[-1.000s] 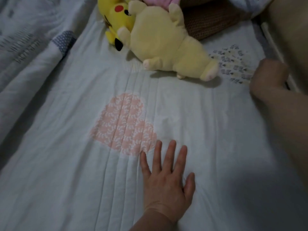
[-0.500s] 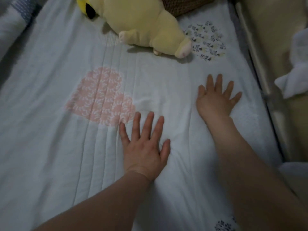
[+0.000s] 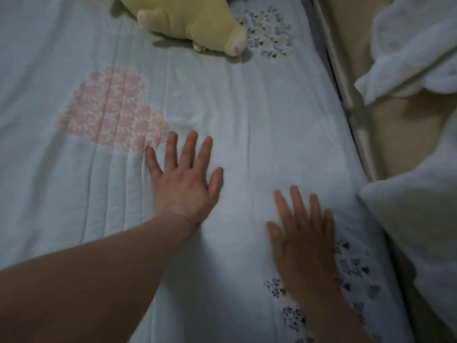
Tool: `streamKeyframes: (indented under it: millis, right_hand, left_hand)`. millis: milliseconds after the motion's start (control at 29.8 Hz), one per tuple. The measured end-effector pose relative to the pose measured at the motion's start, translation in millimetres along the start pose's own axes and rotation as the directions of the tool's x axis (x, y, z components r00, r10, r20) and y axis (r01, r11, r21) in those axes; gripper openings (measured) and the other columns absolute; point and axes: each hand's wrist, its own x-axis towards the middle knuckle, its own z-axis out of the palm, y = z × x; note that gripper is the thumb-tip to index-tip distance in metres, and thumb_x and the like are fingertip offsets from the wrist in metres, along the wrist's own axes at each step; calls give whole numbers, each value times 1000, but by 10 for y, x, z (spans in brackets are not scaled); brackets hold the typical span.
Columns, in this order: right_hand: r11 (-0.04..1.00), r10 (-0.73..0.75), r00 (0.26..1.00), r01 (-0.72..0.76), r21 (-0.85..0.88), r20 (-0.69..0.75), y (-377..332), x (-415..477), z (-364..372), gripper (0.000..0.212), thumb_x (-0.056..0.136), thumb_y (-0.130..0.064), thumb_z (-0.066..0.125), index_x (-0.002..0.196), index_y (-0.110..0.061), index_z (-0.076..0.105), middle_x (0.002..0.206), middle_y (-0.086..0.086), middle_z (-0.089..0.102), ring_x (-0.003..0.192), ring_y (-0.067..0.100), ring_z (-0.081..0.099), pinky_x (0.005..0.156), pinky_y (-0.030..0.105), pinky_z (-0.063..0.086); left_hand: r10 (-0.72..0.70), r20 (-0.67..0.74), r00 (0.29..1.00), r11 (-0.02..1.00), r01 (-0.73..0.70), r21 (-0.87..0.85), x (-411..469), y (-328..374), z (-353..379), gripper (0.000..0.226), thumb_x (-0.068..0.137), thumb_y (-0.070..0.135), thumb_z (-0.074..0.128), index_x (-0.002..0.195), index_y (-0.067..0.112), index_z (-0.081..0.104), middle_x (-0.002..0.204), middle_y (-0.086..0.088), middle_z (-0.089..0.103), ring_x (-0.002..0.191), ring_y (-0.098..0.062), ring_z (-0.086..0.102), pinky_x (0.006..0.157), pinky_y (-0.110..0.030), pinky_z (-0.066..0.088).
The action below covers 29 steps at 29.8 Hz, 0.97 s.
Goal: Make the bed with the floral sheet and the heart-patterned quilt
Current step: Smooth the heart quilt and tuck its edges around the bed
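Observation:
The pale heart-patterned quilt (image 3: 259, 115) lies spread flat over the bed, with a pink heart patch (image 3: 111, 110) at the left and a dark floral heart (image 3: 269, 33) at the far right. My left hand (image 3: 184, 179) presses flat on the quilt just right of the pink heart, fingers spread. My right hand (image 3: 304, 241) lies flat with straight fingers nearer to me, partly over another dark floral heart (image 3: 353, 268) near the bed's right edge. The floral sheet is not visible.
A yellow plush toy (image 3: 193, 18) lies on the quilt at the far end. A metal bed rail (image 3: 356, 115) runs along the right edge. White fluffy bedding (image 3: 415, 45) is bunched beyond the rail, and more white fabric (image 3: 420, 231) sits at the near right.
My right hand left the bed's right edge, flattened on the quilt, then slid back toward me. My left hand stayed flat by the pink heart. The view shifted down the bed.

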Motion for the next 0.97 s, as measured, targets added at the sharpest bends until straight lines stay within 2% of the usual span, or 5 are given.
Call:
streamKeyframes:
  millis: [101, 268, 436, 771, 972]
  right_hand:
    - [917, 398, 911, -391, 84, -104, 78, -89, -41, 57, 102, -48, 16, 153, -29, 33, 162, 1, 22, 148, 35, 20, 112, 64, 20]
    - [992, -73, 996, 78, 94, -55, -476, -1226, 41, 58, 98, -59, 29, 152, -39, 30, 164, -7, 12, 150, 33, 13, 116, 62, 15]
    - [911, 407, 913, -408, 66, 18, 96, -1357, 52, 61, 98, -58, 17, 154, -34, 26, 163, -2, 17, 150, 33, 13, 117, 59, 13]
    - [851, 523, 852, -524, 32, 20, 300, -2628, 32, 63, 98, -58, 18, 154, -32, 27, 162, 8, 20, 146, 43, 16, 110, 71, 14]
    - [992, 103, 987, -93, -80, 124, 42, -3830, 354, 66, 95, -64, 25, 145, -27, 44, 164, -4, 17, 138, 44, 37, 106, 72, 22]
  left_hand:
    - [-8, 1, 1000, 1000, 8, -10, -10, 4, -5, 66, 94, 63, 18, 155, 39, 13, 164, 7, 13, 151, -26, -2, 116, -62, -7]
    - [30, 195, 980, 998, -18, -62, 4, -21, -177, 70, 92, 72, 12, 155, 42, 3, 165, 10, -4, 151, -24, -14, 114, -62, -14]
    - [214, 217, 952, 971, -183, -156, -416, -255, -663, 83, 78, 86, 11, 152, 49, 10, 165, 9, 4, 151, -25, -8, 117, -61, -6]
    - [575, 231, 785, 811, -585, -28, -2635, -720, -513, 76, 88, 80, 30, 150, 36, 36, 161, -5, 25, 149, -40, 15, 108, -71, 17]
    - [725, 280, 629, 676, -727, -120, -3659, -1172, -657, 85, 80, 82, 47, 149, 33, 38, 160, -9, 27, 147, -41, 20, 106, -74, 20]
